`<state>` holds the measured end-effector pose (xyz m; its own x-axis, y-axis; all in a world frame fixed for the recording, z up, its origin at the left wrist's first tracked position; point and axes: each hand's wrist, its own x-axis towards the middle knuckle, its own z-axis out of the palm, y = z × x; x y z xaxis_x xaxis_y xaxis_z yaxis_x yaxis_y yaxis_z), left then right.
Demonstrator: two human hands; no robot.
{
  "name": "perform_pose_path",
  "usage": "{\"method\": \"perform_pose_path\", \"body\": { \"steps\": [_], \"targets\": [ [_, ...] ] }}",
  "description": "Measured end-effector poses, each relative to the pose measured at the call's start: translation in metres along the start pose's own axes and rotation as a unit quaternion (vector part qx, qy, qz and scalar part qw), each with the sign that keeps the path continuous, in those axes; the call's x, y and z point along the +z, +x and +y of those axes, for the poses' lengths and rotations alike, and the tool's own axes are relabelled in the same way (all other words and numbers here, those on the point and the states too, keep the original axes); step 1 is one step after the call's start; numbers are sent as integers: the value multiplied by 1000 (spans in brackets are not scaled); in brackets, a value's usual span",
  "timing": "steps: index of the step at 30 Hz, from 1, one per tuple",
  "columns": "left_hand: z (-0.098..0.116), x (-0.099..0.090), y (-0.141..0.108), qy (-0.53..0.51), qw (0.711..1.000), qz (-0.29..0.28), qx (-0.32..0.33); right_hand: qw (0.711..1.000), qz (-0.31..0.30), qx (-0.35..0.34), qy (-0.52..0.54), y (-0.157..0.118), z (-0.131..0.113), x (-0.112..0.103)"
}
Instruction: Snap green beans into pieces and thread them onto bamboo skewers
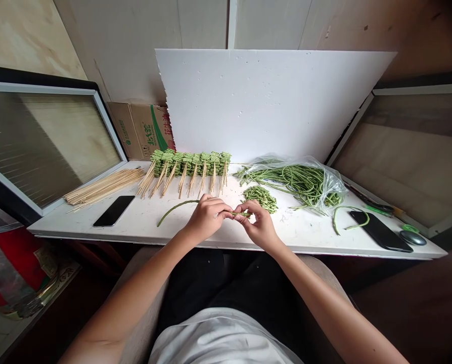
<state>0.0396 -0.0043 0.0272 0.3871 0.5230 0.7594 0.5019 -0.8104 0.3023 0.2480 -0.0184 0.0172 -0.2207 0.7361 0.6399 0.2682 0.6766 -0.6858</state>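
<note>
While the two hands meet above the front of the white table (305, 232), one long green bean (176, 205) is gripped between them. Left hand (207, 216): thumb and forefinger closed in a pinch on the bean, remaining fingers curled; its tail arcs out leftward past the hand. Right hand (258, 225): thumb and fingertips closed on the bean's other end. A short stretch shows between the two pinches. Inside of right palm: hidden.

Just behind right hand: one pile of cut bean pieces (260, 198), too many to count. Behind left hand: skewered beans (190, 164), stick ends in about eight clusters. Right of pile: one clear plastic bag (332, 184) of long beans, uncounted. Left: one bundle of bare skewers (104, 188). Phones, two: left phone (114, 211), right phone (389, 237). One loose bean (334, 221) curves partly over the latter.
</note>
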Motion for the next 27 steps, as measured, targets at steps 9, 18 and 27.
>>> {"method": "perform_pose_path", "body": {
  "steps": [9, 18, 27],
  "targets": [
    [-7, 6, 0, -82, 995, -48, 4, 996, -76, 8, 43, 5, 17, -10],
    [-44, -17, 1, -58, 995, -33, -73, 999, -48, -5, 2, 22, 23, -55],
    [-52, -9, -5, -110, 987, -45, -112, 968, -5, 37, -247, 9, 72, -37]
  ]
}}
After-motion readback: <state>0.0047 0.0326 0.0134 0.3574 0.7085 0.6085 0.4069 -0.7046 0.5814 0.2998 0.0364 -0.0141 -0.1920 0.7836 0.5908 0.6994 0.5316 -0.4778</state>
